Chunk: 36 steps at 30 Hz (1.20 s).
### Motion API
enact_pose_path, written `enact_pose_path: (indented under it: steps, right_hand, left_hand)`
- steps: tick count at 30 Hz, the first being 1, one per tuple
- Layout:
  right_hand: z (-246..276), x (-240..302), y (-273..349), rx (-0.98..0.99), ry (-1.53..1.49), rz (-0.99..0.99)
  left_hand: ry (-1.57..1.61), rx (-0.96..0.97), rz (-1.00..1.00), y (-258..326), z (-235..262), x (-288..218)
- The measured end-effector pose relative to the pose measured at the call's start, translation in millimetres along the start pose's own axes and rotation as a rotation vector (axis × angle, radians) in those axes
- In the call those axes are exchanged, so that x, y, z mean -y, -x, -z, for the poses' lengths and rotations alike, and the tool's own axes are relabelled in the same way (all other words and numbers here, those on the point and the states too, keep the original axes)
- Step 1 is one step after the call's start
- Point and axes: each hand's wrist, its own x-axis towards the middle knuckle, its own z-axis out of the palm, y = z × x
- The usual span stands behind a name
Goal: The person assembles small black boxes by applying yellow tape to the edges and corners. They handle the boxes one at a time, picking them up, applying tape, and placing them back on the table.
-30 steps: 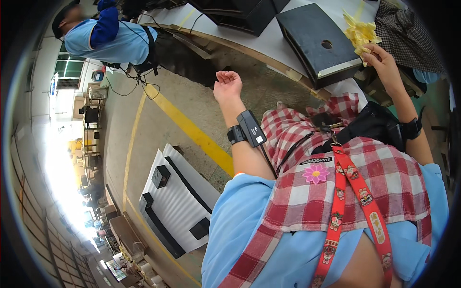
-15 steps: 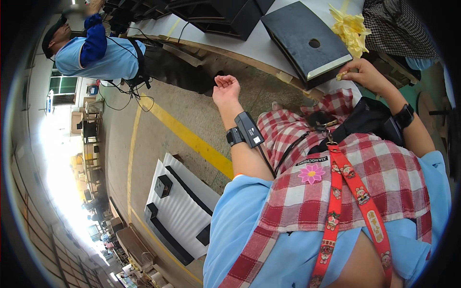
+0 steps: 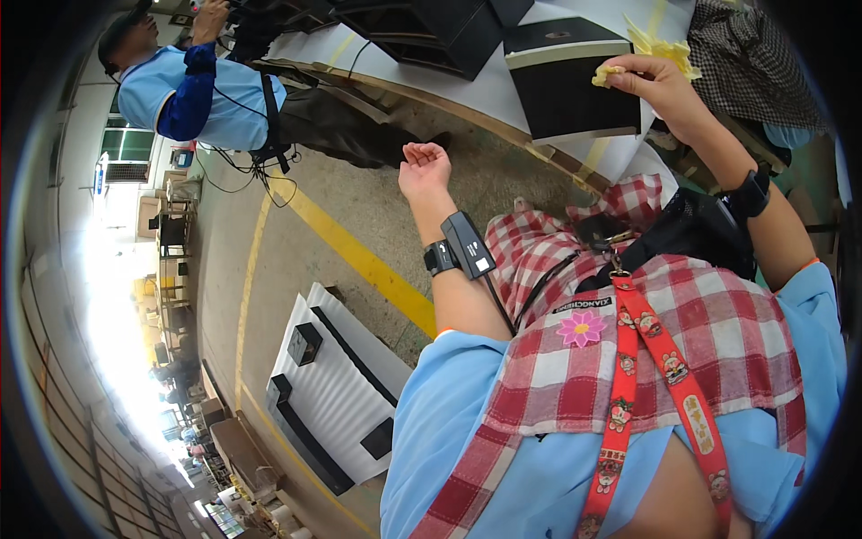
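Note:
My right hand [image 3: 660,85] pinches a small crumpled piece of yellow tape [image 3: 608,75] between thumb and fingers. It is over the near right edge of a black box [image 3: 575,94], whose top has a round hole and a pale strip along one edge. The box rests on the white-covered table [image 3: 485,101]. Beyond my right hand lies a heap of crumpled yellow tape [image 3: 664,54]. My left hand [image 3: 425,169] hangs in the air left of the table's edge, palm up, with loosely curled fingers and nothing in it.
Larger black boxes [image 3: 413,31] stand farther back on the table. A person in a light blue shirt [image 3: 224,112] stands at the upper left, near hanging cables. Black parts lie on a white foam sheet [image 3: 328,395] at lower left. Checked cloth [image 3: 754,72] is at the far right.
The black box has been tipped, so its dark side now faces me and its holed top is turned away. My right hand has moved up with the tape; my left hand stays put.

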Motion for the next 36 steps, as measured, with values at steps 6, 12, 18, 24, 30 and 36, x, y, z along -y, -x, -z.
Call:
enact_pose_path:
  steps: [6,12,18,24,30,36]
  right_hand:
    - [7.9,30.0,14.2,-0.023,-0.065,-0.104]
    - [25.3,40.6,15.8,-0.037,-0.067,-0.045]
    - [23.0,56.3,4.5,0.006,-0.146,-0.179]
    - [38.4,48.4,-19.8,0.065,-0.072,-0.202]
    - [49.3,37.9,-39.4,0.146,-0.146,-0.261]
    - [57.0,34.0,-26.7,0.208,-0.267,-0.263]
  left_hand:
    - [0.005,0.019,-0.004,3.0,-1.4,-2.2]
    - [-0.042,0.03,0.009,3.2,-5.5,8.6]
    - [-0.079,0.096,0.047,6.3,-6.4,20.2]
    - [-0.088,0.135,0.07,13.1,-15.5,21.6]
    - [-0.084,0.138,0.084,12.2,-12.4,23.2]
    - [-0.154,0.149,0.073,11.2,-14.4,28.2]
